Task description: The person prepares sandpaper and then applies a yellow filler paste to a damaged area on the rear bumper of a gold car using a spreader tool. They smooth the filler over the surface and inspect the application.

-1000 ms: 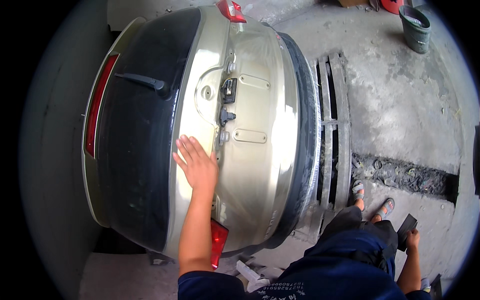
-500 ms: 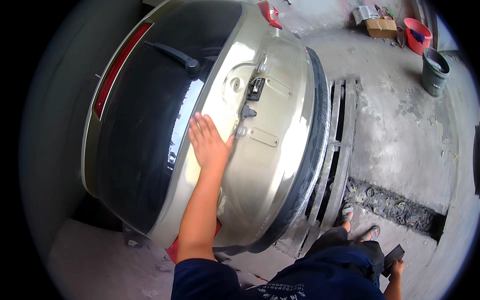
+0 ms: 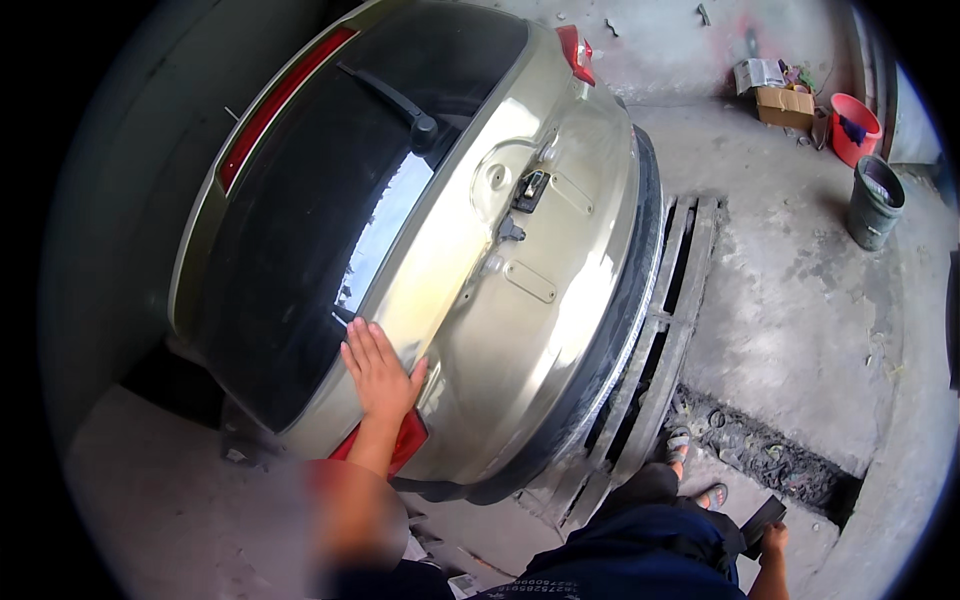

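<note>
Resting our left hand (image 3: pixel 380 382) flat and unclenched on the tailgate's (image 3: pixel 490 360) near end, by the rear window's (image 3: pixel 290 220) edge and red tail light (image 3: pixel 412 440), we grasp a dark flat block (image 3: pixel 763 522) in our lowered right hand (image 3: pixel 775 541). Work looks under way, fittings (image 3: pixel 529 191) exposed; what remains we cannot tell

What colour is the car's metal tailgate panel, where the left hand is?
The tailgate panel is pale metallic gold-beige, showing best in the head view.
</note>
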Available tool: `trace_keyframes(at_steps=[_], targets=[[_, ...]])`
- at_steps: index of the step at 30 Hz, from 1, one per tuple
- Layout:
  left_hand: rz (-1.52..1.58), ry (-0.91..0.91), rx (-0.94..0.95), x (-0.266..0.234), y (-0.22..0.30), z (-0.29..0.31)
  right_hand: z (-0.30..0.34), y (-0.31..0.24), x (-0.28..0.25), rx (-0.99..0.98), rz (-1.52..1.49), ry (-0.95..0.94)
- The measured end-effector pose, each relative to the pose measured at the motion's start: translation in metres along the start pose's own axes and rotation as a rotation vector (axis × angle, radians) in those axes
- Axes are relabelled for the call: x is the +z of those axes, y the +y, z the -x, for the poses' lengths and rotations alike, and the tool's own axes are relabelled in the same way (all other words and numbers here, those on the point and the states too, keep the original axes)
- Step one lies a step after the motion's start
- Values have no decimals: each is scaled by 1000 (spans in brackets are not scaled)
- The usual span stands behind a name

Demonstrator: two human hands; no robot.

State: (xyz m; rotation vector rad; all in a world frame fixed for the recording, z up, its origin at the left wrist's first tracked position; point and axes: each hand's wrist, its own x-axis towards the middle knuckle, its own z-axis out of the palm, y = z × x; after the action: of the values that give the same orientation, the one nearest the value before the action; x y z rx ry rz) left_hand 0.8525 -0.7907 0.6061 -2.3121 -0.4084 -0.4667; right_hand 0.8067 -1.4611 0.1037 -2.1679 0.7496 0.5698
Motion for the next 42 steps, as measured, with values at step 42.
trace_keyframes(at_steps=[42], targets=[[-223,-230,481,65,200,-428,54,4,57,259,-320,316]])
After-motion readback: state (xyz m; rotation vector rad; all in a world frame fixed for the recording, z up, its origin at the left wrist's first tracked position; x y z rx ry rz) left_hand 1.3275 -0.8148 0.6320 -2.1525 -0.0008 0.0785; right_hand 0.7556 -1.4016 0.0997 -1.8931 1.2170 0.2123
